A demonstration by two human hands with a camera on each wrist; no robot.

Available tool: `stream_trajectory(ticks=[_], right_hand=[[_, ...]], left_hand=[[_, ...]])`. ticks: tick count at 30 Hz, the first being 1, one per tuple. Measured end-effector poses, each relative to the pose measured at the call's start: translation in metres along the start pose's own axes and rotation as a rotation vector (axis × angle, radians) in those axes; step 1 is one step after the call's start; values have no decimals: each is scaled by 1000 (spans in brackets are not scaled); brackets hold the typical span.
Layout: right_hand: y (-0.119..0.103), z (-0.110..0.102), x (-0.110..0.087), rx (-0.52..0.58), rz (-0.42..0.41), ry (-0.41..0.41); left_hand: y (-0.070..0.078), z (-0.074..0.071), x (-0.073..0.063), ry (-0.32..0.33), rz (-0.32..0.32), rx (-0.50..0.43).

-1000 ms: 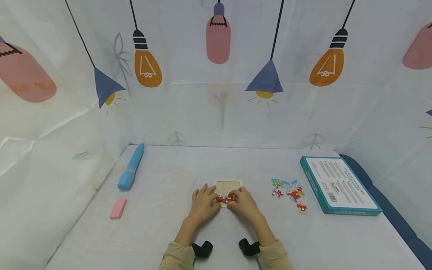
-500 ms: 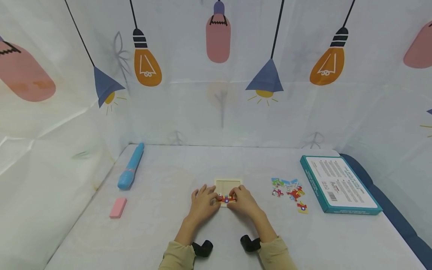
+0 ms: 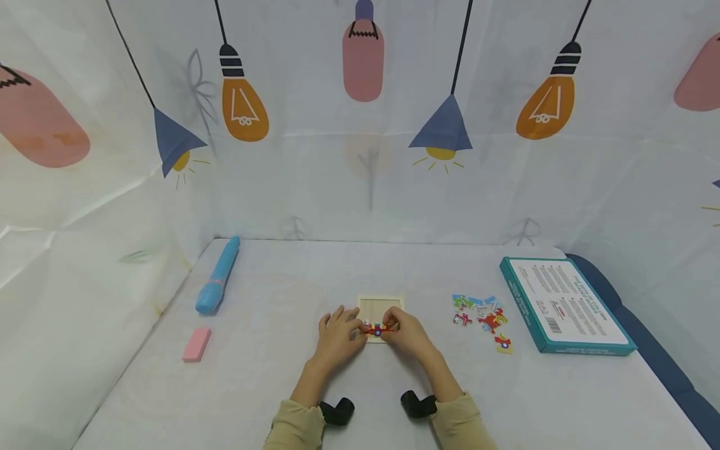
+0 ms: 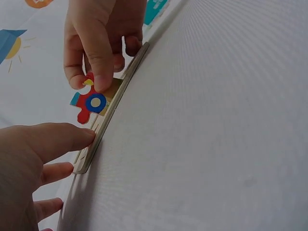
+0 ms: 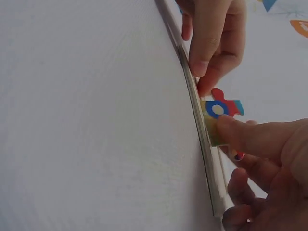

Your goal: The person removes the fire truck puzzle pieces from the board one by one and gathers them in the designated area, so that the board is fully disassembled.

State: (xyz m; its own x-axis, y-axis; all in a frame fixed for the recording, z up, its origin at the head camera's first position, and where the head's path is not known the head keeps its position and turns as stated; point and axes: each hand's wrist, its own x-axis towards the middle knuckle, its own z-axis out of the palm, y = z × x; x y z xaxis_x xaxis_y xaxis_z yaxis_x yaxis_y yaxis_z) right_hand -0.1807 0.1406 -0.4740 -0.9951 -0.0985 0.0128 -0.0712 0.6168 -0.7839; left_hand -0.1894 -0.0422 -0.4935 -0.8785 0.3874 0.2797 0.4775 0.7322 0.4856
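Observation:
In the head view a small wooden puzzle tray point(image 3: 381, 307) lies between my hands. My right hand point(image 3: 409, 334) pinches a jigsaw piece point(image 4: 91, 102) between thumb and fingers; it is red with a blue wheel and a yellow-green part. The piece stands tilted up over the tray's near part, as the right wrist view also shows. My left hand point(image 3: 337, 337) rests at the tray's left side, thumb and index fingertips on its rim and the other fingers spread. Behind the right thumb, a bit of red and blue print point(image 5: 239, 156) is mostly hidden.
Several loose jigsaw pieces point(image 3: 492, 320) lie to the right of the tray. Beyond them is a teal-edged box point(image 3: 568, 306). On the left are a blue microphone-shaped thing point(image 3: 216, 281) and a pink block point(image 3: 197, 345). A printed white curtain point(image 3: 315, 181) hangs behind the table.
My right fingertips have shifted slightly to the right, and the jigsaw piece looks more tilted up than before. My left hand has stayed on the tray. The head view has moved slightly.

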Motion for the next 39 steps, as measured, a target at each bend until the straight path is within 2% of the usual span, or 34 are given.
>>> stream_trajectory(ticks=[5,11,16,20,27,39], right_hand=[[5,-11,-2,119,53,71],[18,-41,-9,179,147,118],[35,-64,-18,156,237,133],[48,-78,-29,145,275,147],[65,-95,-46,128,295,202],[84,-116,-60,26,387,238]], left_hand=[[0,-1,0,-15,-8,3],[0,-1,0,-9,-5,-9],[0,-1,-1,4,4,-12],[0,1,-1,2,4,-10],[-2,2,-1,-7,0,-14],[-2,1,-2,-26,0,-30]])
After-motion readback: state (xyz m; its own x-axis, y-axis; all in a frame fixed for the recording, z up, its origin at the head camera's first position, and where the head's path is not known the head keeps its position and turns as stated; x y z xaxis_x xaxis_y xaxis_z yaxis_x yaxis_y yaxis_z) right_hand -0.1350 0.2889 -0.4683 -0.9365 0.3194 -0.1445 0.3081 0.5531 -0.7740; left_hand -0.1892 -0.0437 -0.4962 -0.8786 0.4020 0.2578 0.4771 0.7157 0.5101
